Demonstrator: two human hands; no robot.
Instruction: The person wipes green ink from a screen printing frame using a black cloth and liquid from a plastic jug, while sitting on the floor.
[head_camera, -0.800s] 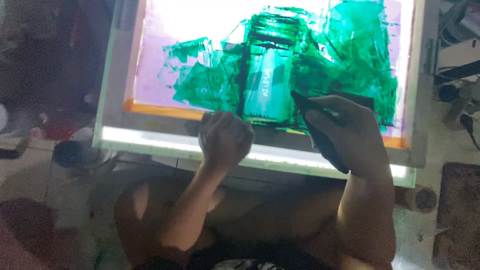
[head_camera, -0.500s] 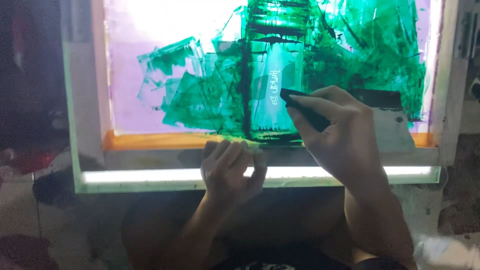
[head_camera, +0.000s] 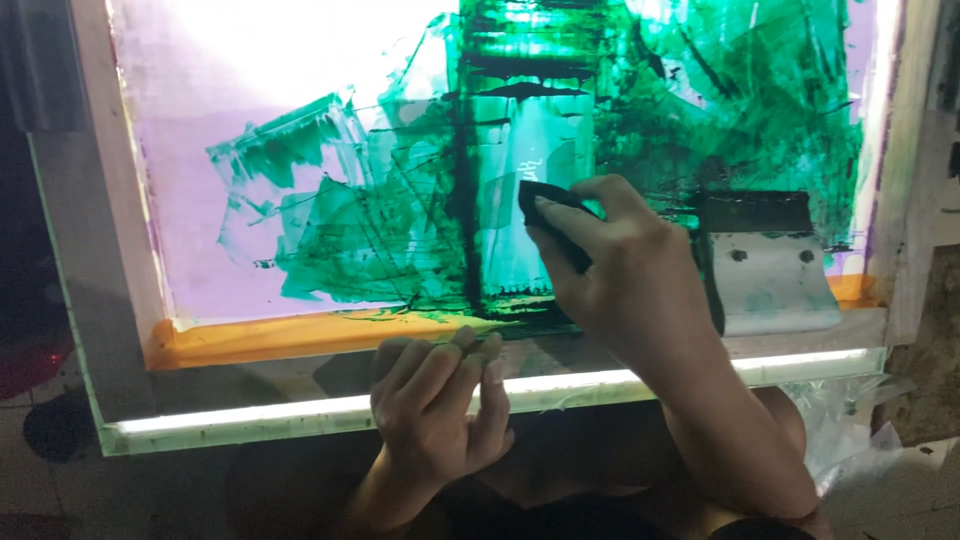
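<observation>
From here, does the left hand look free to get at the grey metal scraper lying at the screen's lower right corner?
Probably not directly: the left hand rests curled at the frame's near edge, and the right hand, gripping a dark tool, sits between it and the grey metal scraper.

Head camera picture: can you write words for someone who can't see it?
The right hand presses a dark tool onto a backlit printing screen smeared with green ink. The left hand rests curled at the wooden frame, and a squeegee leans nearby.
</observation>
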